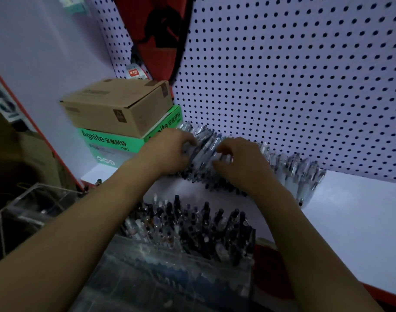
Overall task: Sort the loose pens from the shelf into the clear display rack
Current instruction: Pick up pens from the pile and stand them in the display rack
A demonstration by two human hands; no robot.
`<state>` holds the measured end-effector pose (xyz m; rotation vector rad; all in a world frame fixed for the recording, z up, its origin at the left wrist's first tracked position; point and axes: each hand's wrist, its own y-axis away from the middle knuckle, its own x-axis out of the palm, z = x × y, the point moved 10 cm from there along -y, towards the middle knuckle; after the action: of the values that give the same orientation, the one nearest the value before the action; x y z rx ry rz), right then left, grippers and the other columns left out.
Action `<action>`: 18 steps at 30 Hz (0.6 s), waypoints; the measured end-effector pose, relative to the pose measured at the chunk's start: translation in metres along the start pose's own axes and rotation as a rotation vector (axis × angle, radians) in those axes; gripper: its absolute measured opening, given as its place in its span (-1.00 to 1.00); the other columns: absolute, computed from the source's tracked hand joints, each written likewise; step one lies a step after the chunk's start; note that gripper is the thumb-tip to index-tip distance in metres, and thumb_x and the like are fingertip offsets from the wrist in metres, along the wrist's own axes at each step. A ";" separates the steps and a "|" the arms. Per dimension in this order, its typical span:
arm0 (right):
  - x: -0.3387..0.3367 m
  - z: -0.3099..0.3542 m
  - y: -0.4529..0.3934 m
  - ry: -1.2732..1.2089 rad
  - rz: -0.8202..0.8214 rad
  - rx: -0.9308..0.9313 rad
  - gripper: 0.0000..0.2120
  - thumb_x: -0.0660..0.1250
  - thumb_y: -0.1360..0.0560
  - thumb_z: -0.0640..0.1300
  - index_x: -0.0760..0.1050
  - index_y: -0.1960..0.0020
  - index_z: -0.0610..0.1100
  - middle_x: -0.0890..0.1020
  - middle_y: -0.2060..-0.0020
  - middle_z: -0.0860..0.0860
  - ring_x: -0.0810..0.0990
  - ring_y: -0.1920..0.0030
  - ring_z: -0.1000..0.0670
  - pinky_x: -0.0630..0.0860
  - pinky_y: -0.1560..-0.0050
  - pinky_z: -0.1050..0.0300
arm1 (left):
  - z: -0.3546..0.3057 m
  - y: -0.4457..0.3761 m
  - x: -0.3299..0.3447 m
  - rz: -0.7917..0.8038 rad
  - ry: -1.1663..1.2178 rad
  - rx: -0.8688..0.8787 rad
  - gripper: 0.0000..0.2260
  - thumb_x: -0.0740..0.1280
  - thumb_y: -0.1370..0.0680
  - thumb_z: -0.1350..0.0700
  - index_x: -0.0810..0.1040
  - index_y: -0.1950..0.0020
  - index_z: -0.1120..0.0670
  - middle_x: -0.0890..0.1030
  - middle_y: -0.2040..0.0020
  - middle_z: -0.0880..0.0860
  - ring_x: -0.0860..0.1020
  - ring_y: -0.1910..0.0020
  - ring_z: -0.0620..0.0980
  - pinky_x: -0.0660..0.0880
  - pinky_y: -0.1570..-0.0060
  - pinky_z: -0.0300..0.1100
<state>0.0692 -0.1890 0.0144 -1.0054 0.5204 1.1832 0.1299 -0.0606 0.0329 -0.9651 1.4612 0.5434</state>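
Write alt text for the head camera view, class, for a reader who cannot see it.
Both hands, left hand and right hand, gather a bunch from the row of loose pens lying on a white shelf against a pegboard. Nearer the camera, a clear display rack holds upright pens; stacked boxes sit at left.

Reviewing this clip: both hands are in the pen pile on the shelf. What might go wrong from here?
1. Both the left hand and right hand gather many loose pens at once; some may slip and scatter across the shelf.
2. The clear display rack already looks crowded, so new pens may jam or topple others.
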 end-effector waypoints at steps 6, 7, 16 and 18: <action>0.016 -0.004 -0.004 0.084 0.072 0.033 -0.61 0.44 -0.45 0.06 0.53 -0.21 -0.07 0.49 -0.05 -0.11 0.48 -0.01 -0.12 0.48 -0.03 0.02 | 0.000 0.004 -0.017 -0.165 0.090 0.008 -0.79 0.40 -0.50 0.22 0.61 -0.12 0.07 0.61 -0.11 0.13 0.55 -0.09 0.11 0.42 0.06 -0.16; 0.015 -0.004 -0.004 0.085 0.064 0.028 -0.61 0.44 -0.45 0.07 0.54 -0.21 -0.07 0.50 -0.04 -0.11 0.49 0.00 -0.11 0.49 -0.04 0.02 | 0.000 0.004 -0.017 -0.164 0.103 0.007 -0.81 0.42 -0.50 0.19 0.61 -0.11 0.06 0.61 -0.09 0.12 0.54 -0.08 0.09 0.39 0.08 -0.18; -0.001 -0.014 0.000 -0.273 -0.044 0.072 -0.69 0.25 -0.61 0.04 0.52 -0.30 -0.02 0.65 0.07 0.05 0.57 0.18 0.20 0.43 0.11 0.42 | 0.016 0.011 -0.037 -0.356 0.313 -0.105 -0.95 0.33 -0.55 0.22 0.55 0.03 0.08 0.52 0.18 -0.08 0.49 0.16 -0.03 0.32 0.23 -0.24; -0.014 -0.012 0.001 -0.307 -0.112 0.080 -0.75 0.21 -0.63 0.02 0.58 -0.16 -0.05 0.61 0.22 0.15 0.50 0.36 0.30 0.32 0.32 0.52 | 0.024 0.014 -0.043 -0.411 0.374 -0.136 -0.93 0.32 -0.54 0.24 0.52 0.06 0.07 0.57 0.19 0.01 0.52 0.24 -0.01 0.39 0.35 -0.28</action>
<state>0.0653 -0.2068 0.0191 -0.7573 0.2622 1.1801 0.1282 -0.0232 0.0679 -1.4914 1.5045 0.1644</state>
